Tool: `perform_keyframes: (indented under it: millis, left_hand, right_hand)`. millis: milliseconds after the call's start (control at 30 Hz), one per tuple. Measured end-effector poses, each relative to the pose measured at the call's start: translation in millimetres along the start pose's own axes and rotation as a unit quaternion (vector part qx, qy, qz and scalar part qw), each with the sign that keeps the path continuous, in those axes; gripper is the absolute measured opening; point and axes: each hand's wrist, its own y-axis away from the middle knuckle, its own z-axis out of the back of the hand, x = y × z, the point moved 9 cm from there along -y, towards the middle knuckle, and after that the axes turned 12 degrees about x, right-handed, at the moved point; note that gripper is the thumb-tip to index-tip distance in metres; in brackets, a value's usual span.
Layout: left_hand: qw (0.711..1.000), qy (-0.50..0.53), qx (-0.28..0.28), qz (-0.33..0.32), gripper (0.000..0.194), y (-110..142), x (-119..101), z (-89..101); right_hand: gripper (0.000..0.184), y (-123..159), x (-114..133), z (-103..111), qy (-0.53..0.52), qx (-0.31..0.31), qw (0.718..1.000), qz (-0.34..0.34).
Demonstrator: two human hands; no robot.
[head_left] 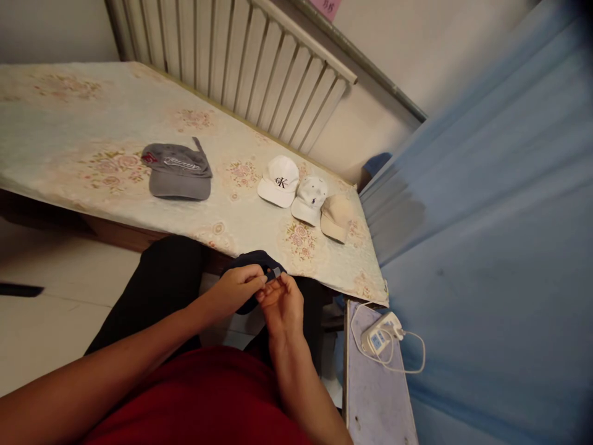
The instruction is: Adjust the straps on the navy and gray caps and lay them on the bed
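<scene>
A dark navy cap (254,258) is held over my lap, just in front of the bed's near edge. My left hand (237,287) grips it from the left with the fingers curled round the fabric. My right hand (281,304) pinches the cap's back strap, where a small grey buckle (276,272) shows between the fingertips. Most of the cap is hidden behind both hands.
On the floral bedsheet (92,123) lie a grey cap (178,172), a white cap with a black logo (279,180), a second white cap (310,199) and a beige cap (336,217). A radiator (259,68) lines the wall. A blue curtain (491,235) hangs right. A white charger with cable (380,337) rests on a stand.
</scene>
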Motion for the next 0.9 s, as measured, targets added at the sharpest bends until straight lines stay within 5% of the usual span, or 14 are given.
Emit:
perform_keyframes:
  millis: [900]
  left_hand:
    - [1.000,0.000,-0.022,-0.019,0.025,-3.9,4.2,2.2]
  right_hand:
    - [0.019,3.8,10.9,-1.6,0.098,-0.006,0.991,0.093]
